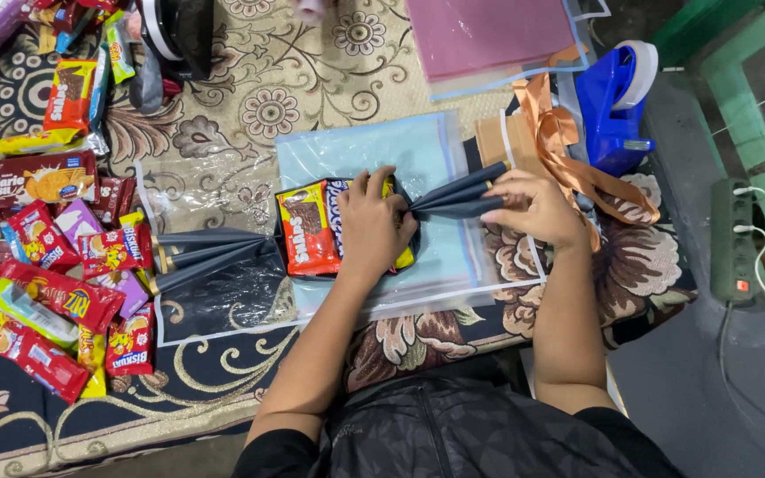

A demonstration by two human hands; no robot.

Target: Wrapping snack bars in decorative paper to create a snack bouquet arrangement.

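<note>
The left hand (pixel 372 226) pressed flat on the snack bundle (pixel 329 230) on the carpet (pixel 223 115); the right hand (pixel 533 205) pinched its gathered wrap (pixel 453 199), which looked light, crinkly and slippery, best gripped at that twist.

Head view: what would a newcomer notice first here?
At centre, the left hand presses on a bundle of snack packets wrapped in dark paper, while the right hand pinches the gathered pleated dark paper end. A bright heap of red and yellow snack packets fills the left side.

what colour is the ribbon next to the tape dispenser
Copper-orange satin ribbon, beside the blue tape dispenser; head view.
</note>
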